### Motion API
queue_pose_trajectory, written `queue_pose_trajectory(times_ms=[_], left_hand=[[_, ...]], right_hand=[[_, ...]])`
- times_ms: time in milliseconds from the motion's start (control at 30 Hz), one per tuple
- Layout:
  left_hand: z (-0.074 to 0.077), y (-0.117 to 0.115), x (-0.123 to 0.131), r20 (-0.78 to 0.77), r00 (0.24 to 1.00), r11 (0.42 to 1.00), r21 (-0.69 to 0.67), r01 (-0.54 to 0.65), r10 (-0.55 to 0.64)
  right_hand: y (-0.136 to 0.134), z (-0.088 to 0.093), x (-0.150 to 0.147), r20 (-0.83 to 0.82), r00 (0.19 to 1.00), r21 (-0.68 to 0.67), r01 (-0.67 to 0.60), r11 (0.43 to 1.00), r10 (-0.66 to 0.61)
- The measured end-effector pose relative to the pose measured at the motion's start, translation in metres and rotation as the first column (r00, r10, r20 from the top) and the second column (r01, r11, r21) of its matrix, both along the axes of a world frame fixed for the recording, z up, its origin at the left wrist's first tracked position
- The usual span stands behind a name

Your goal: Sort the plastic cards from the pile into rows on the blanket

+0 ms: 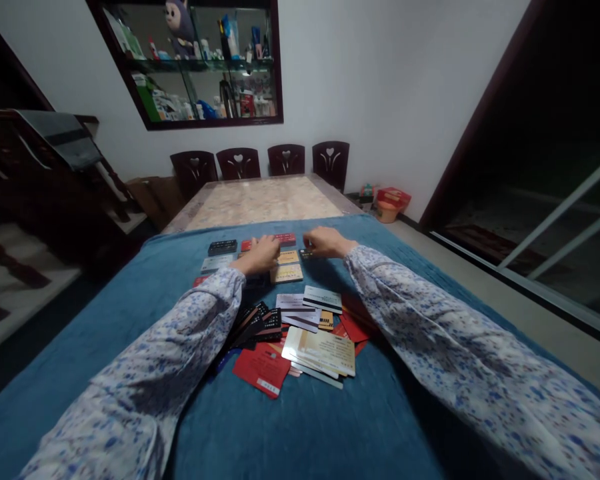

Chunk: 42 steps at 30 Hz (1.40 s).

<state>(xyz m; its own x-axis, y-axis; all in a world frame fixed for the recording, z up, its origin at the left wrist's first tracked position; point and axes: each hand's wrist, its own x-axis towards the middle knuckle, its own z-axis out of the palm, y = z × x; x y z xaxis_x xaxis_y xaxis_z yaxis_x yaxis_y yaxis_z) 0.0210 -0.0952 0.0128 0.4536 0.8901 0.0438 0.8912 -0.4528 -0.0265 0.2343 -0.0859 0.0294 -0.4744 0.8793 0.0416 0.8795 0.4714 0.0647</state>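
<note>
My right hand is closed at the right end of the rows of cards, its fingertips gripping a dark card at the cloth. My left hand reaches over the rows with loosely bent fingers, apart from each other; no card shows in it. Around it lie a black card stack, red cards, whitish cards and yellowish cards. Nearer to me is a loose heap with fanned black cards, a red card, cream cards and a silvery card.
A blue cloth covers the near part of the marble-topped table. Several dark chairs stand at its far end, below a wall cabinet. A red bag and orange bucket sit on the floor at right.
</note>
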Motion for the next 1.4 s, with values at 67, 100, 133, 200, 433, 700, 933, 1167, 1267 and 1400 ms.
queue_pose_trajectory(times_ms=[67,100,133,200,433,700,933,1167,1267,1400], left_hand=[[0.001,-0.009,0.003,0.022,1.000,1.000,-0.004,0.011,-0.011],[0.001,-0.013,0.004,0.026,1.000,1.000,-0.006,0.019,-0.018],[0.002,-0.018,0.006,0.021,0.999,1.000,-0.006,0.024,-0.024],[0.004,-0.026,0.009,-0.004,0.999,0.999,-0.008,0.037,-0.037],[0.008,-0.053,0.017,0.006,0.998,0.998,0.008,0.065,-0.065],[-0.002,-0.080,0.022,0.088,0.993,0.997,0.010,0.072,-0.073],[-0.016,-0.097,0.022,0.154,0.979,0.991,0.013,0.131,-0.132],[-0.026,-0.107,0.025,0.166,0.961,0.974,-0.010,0.227,-0.222],[-0.026,-0.109,0.028,0.156,0.952,0.962,-0.033,0.270,-0.262],[-0.027,-0.111,0.030,0.142,0.943,0.949,-0.052,0.311,-0.302]], right_hand=[[-0.010,0.002,0.001,-0.003,1.000,0.000,-0.005,1.000,0.005],[-0.015,0.002,0.002,-0.005,1.000,0.001,-0.009,1.000,0.009],[-0.019,0.002,0.002,-0.008,1.000,0.004,-0.013,1.000,0.013],[-0.027,0.002,0.004,-0.010,1.000,0.013,-0.020,1.000,0.020],[-0.051,-0.005,0.012,-0.014,0.999,0.032,-0.042,0.999,0.042],[-0.080,-0.010,0.023,-0.022,0.999,0.035,-0.039,0.999,0.039],[-0.100,-0.026,0.033,-0.027,0.999,0.042,-0.034,0.999,0.035],[-0.125,-0.035,0.039,-0.059,0.998,0.102,-0.030,0.994,0.036],[-0.134,-0.035,0.040,-0.043,0.998,0.098,-0.030,0.995,0.035],[-0.137,-0.039,0.043,-0.034,0.997,0.109,-0.067,0.992,0.071]])
